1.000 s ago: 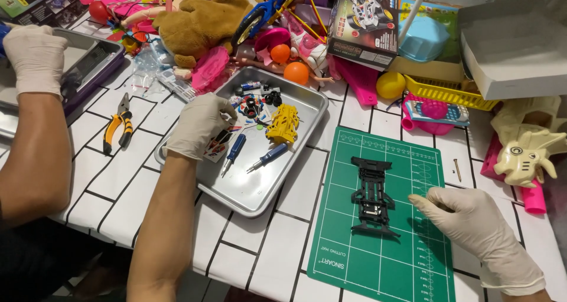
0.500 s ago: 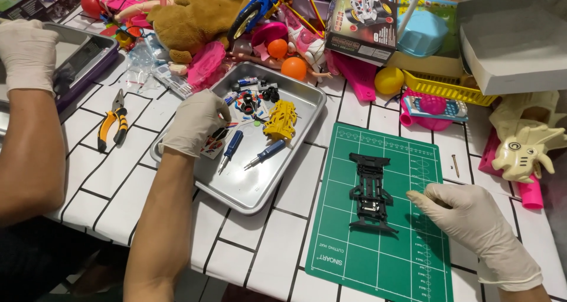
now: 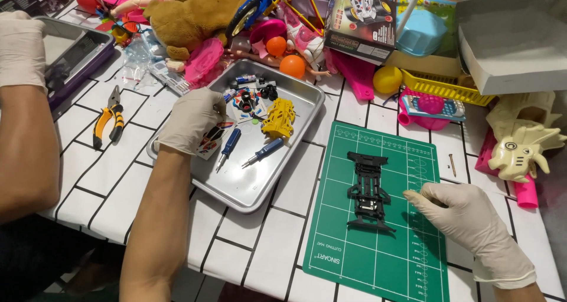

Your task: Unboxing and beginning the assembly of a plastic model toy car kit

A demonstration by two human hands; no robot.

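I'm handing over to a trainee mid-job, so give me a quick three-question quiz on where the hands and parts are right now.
1. True or false: the left hand is over the metal tray.
2. What lies on the green mat, next to the right hand?
3. Which is in the tray? A: pliers; B: yellow part; C: orange ball.

Key: 1 true. 2 the black chassis. 3 B.

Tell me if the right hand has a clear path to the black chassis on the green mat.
Probably yes. The right hand rests on the green mat right beside the black chassis, nothing between them.
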